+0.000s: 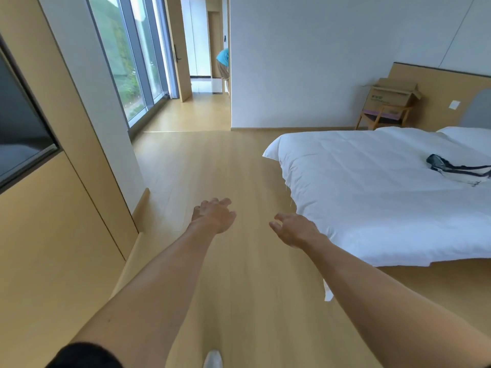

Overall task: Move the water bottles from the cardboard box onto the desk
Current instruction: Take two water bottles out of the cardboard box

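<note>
A cardboard box with its flaps up sits on a wooden chair against the far wall, beyond the bed. No water bottles show from here, and no desk is in view. My left hand and my right hand are stretched out in front of me over the wooden floor, fingers loose, holding nothing. Both hands are far from the box.
A bed with a white duvet fills the right side, with a dark strapped item lying on it. A wall panel with a dark screen stands at left. Open wooden floor leads to windows and a doorway, where a person bends.
</note>
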`<action>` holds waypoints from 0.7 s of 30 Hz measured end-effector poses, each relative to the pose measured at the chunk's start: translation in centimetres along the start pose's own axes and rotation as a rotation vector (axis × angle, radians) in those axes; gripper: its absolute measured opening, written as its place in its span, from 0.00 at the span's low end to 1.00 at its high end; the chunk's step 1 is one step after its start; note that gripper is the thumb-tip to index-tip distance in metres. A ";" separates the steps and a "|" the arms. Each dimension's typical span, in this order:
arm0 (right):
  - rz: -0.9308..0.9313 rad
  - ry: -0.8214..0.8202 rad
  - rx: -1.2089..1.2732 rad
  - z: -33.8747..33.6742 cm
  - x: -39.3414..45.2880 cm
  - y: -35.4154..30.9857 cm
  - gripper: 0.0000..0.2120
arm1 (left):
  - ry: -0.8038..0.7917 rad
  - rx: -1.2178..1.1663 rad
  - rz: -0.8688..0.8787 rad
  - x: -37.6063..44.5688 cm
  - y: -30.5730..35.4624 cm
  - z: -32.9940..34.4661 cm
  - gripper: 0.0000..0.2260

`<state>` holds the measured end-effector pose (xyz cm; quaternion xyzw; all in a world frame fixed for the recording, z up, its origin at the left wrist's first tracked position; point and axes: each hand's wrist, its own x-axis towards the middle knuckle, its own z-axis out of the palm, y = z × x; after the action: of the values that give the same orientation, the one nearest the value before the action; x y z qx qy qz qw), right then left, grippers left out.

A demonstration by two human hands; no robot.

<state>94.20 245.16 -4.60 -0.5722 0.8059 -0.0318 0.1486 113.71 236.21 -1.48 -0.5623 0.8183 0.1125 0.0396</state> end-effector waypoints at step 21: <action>0.172 -0.029 -0.060 -10.8 39.4 -1.5 0.30 | -0.016 0.026 0.148 43.8 -1.3 -7.8 0.21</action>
<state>80.73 206.60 -1.92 -0.5055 0.8504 0.0137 0.1453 99.46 194.05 -2.42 -0.4989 0.8585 0.1092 0.0451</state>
